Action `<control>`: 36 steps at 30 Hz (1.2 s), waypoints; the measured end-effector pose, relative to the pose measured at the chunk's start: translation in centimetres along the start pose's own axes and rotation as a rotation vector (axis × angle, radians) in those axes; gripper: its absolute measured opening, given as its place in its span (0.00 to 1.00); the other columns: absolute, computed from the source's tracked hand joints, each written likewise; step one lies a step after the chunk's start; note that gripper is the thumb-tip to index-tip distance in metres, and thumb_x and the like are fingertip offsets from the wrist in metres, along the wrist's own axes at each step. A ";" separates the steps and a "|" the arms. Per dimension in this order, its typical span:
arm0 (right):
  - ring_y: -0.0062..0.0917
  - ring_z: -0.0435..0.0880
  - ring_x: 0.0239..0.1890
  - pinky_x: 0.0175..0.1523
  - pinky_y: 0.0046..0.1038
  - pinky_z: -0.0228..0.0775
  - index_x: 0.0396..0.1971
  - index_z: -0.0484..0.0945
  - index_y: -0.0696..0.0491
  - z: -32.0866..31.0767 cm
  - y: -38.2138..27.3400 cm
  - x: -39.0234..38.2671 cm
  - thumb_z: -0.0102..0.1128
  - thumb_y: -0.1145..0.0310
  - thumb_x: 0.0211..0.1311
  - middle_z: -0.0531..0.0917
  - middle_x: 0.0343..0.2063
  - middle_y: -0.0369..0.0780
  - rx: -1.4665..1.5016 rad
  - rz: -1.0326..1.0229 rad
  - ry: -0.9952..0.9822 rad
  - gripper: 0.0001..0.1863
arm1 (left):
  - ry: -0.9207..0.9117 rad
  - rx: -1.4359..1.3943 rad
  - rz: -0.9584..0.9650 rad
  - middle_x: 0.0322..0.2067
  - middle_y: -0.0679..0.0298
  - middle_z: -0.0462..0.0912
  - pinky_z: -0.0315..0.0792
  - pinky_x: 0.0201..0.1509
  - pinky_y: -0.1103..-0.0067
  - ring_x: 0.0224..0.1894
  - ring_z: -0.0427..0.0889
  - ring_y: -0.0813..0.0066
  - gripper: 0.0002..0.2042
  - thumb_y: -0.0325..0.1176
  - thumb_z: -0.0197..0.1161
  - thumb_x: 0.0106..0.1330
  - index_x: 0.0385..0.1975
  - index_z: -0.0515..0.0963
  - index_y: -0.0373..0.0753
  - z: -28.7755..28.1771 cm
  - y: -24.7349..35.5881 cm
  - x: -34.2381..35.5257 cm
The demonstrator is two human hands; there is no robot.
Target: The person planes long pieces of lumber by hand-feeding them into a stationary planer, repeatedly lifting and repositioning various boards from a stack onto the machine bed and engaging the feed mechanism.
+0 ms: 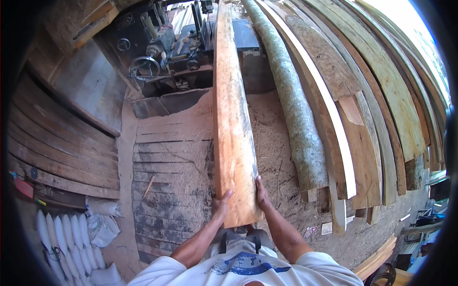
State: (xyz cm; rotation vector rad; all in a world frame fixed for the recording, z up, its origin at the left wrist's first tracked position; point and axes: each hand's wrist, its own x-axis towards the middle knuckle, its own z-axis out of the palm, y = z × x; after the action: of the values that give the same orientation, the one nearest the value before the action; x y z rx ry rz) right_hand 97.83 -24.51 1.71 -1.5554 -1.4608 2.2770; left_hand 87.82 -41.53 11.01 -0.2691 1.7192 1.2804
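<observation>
A long, pale, squared wooden beam [231, 119] runs from just in front of my body away to the dark metal woodworking machine [167, 52] at the back. My left hand [221, 206] grips the beam's left side near its close end. My right hand [262, 195] holds the right side, a little farther along, with the thumb up on the edge. The beam's far part lies alongside the machine's table [245, 35].
A bark-covered log [300, 133] and several rough boards [362, 157] lie lengthwise to my right. Stacked white sacks [69, 240] and a plank wall [62, 148] stand left. Sawdust covers the slatted floor [167, 181]. Cut strips [377, 257] are at lower right.
</observation>
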 end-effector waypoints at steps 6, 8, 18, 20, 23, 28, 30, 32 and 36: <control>0.40 0.72 0.59 0.66 0.41 0.61 0.65 0.63 0.50 -6.8 -0.9 3.2 0.34 0.28 0.61 0.71 0.61 0.46 0.433 0.025 -0.479 0.45 | 0.104 0.531 0.572 0.45 0.36 0.70 0.71 0.53 0.66 0.49 0.75 0.47 0.51 0.58 0.75 0.41 0.52 0.55 0.20 9.1 -0.9 -4.9; 0.40 0.72 0.59 0.66 0.41 0.61 0.65 0.63 0.50 -6.1 -0.6 3.4 0.33 0.28 0.61 0.71 0.61 0.46 0.453 -0.027 -0.562 0.45 | 0.213 0.538 0.727 0.48 0.35 0.66 0.70 0.53 0.63 0.50 0.73 0.45 0.53 0.57 0.74 0.41 0.53 0.50 0.22 11.2 -3.8 -3.1; 0.40 0.72 0.60 0.66 0.42 0.61 0.65 0.63 0.51 -7.4 1.7 0.1 0.33 0.28 0.61 0.71 0.60 0.46 0.462 0.060 -0.650 0.46 | 0.179 0.633 0.476 0.49 0.40 0.67 0.73 0.52 0.62 0.50 0.74 0.44 0.47 0.51 0.72 0.44 0.55 0.51 0.27 15.2 -0.2 -6.7; 0.40 0.72 0.60 0.67 0.42 0.61 0.65 0.62 0.51 -7.6 1.8 0.1 0.33 0.28 0.61 0.71 0.60 0.46 0.471 0.068 -0.650 0.46 | 0.176 0.623 0.461 0.48 0.39 0.68 0.74 0.50 0.62 0.48 0.76 0.43 0.47 0.51 0.72 0.44 0.55 0.51 0.27 15.0 -0.2 -6.7; 0.40 0.72 0.60 0.67 0.42 0.61 0.66 0.62 0.51 -7.4 1.8 0.6 0.33 0.28 0.61 0.71 0.60 0.46 0.486 0.071 -0.672 0.46 | 0.193 0.638 0.485 0.50 0.39 0.68 0.75 0.48 0.61 0.46 0.77 0.42 0.47 0.50 0.71 0.43 0.55 0.52 0.27 14.6 -0.2 -6.7; 0.40 0.72 0.60 0.67 0.42 0.60 0.66 0.62 0.51 -6.4 1.3 2.3 0.33 0.28 0.61 0.71 0.60 0.46 0.543 0.068 -0.714 0.46 | 0.277 0.645 0.565 0.50 0.39 0.68 0.76 0.47 0.60 0.47 0.77 0.42 0.48 0.51 0.72 0.43 0.56 0.52 0.27 14.3 -0.7 -6.1; 0.40 0.72 0.60 0.67 0.42 0.60 0.66 0.62 0.51 -6.8 1.2 3.6 0.33 0.28 0.61 0.71 0.60 0.46 0.573 0.029 -0.710 0.46 | 0.281 0.636 0.605 0.50 0.39 0.68 0.77 0.46 0.60 0.46 0.78 0.43 0.47 0.51 0.72 0.44 0.56 0.53 0.27 13.8 -1.6 -5.2; 0.40 0.72 0.60 0.67 0.42 0.60 0.66 0.62 0.51 -8.1 0.5 4.6 0.33 0.28 0.61 0.71 0.60 0.46 0.578 -0.020 -0.678 0.46 | 0.277 0.535 0.686 0.49 0.38 0.71 0.75 0.49 0.62 0.47 0.79 0.45 0.48 0.55 0.72 0.43 0.56 0.57 0.25 12.8 -2.8 -3.7; 0.39 0.74 0.57 0.65 0.40 0.62 0.65 0.63 0.52 -4.2 -2.9 -0.5 0.38 0.28 0.60 0.73 0.59 0.46 0.344 0.029 -0.414 0.46 | 0.156 0.373 0.259 0.48 0.40 0.76 0.74 0.51 0.66 0.48 0.79 0.49 0.47 0.55 0.73 0.44 0.56 0.63 0.24 6.1 1.8 -4.6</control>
State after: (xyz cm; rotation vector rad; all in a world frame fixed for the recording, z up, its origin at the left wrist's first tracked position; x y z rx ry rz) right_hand 99.91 -20.27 3.78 -1.0636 -1.0206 2.7997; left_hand 92.45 -37.19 15.61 0.0777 2.1399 1.1109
